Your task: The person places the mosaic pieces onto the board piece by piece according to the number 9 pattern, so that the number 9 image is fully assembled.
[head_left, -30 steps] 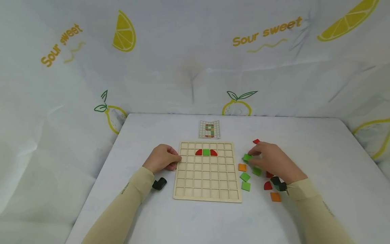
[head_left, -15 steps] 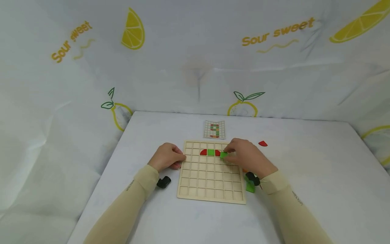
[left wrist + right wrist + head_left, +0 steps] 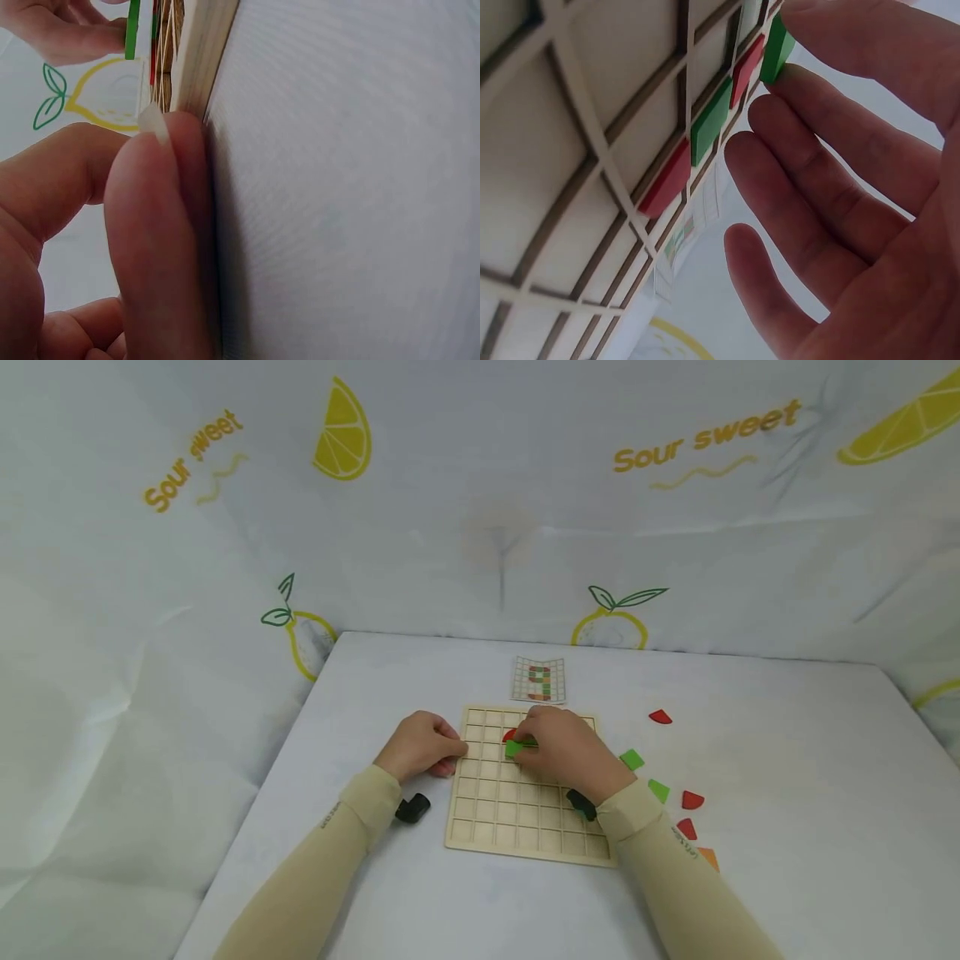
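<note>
We're looking at a pale wooden grid board (image 3: 517,837), ribbed into square cells, flat on a smooth white worktop (image 3: 795,760). The left hand (image 3: 423,746) pinches its left edge. The right hand (image 3: 566,745) grips a flat green tile (image 3: 513,749), squarish, over the board beside a seated red piece (image 3: 746,71) with a rounded corner. To the right we've got loose green squares (image 3: 632,760) and red quarter-round wedges (image 3: 660,717); a curly-edged card (image 3: 538,679) lies behind.

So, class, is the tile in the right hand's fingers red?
No, the right hand is pinching a green tile.
</note>
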A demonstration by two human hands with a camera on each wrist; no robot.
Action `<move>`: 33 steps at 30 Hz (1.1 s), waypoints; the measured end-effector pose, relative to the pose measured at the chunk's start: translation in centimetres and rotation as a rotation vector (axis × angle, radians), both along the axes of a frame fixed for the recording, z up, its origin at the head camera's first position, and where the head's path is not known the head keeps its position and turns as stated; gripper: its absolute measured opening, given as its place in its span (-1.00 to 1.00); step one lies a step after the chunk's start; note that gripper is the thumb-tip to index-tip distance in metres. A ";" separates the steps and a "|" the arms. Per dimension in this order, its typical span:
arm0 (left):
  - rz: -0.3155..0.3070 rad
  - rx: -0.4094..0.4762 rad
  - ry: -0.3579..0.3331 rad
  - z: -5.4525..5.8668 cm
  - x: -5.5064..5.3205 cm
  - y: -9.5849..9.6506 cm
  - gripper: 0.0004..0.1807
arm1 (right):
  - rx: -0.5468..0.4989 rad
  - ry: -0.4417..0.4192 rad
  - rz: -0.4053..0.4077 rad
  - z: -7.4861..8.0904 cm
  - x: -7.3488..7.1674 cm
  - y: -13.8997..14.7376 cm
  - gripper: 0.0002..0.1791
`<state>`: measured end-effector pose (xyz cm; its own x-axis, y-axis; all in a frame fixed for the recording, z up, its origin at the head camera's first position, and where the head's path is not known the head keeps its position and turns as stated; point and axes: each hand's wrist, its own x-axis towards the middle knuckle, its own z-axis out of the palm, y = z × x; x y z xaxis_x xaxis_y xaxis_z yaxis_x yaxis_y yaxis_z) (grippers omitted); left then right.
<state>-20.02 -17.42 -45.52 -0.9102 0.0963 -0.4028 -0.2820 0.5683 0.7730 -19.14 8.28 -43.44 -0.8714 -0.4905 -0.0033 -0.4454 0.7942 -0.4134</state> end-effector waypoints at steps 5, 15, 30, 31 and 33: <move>-0.002 -0.007 0.003 0.2 0.0 0.1 -0.85 | 0.026 0.034 0.016 -0.4 0.0 -0.6 -0.82; 0.004 -0.012 -0.010 0.3 -0.1 0.1 -0.83 | 0.061 0.067 0.030 -0.3 0.0 -0.8 -0.80; -0.003 -0.017 -0.012 0.3 -0.1 0.1 -0.84 | 0.075 0.071 0.023 -0.4 0.3 -1.1 -0.80; -0.002 -0.016 -0.013 0.3 -0.1 0.1 -0.84 | 0.075 0.070 0.023 -0.3 0.3 -1.1 -0.80; -0.002 -0.021 -0.013 0.3 -0.1 0.1 -0.84 | 0.073 0.068 0.021 -0.3 0.3 -1.1 -0.80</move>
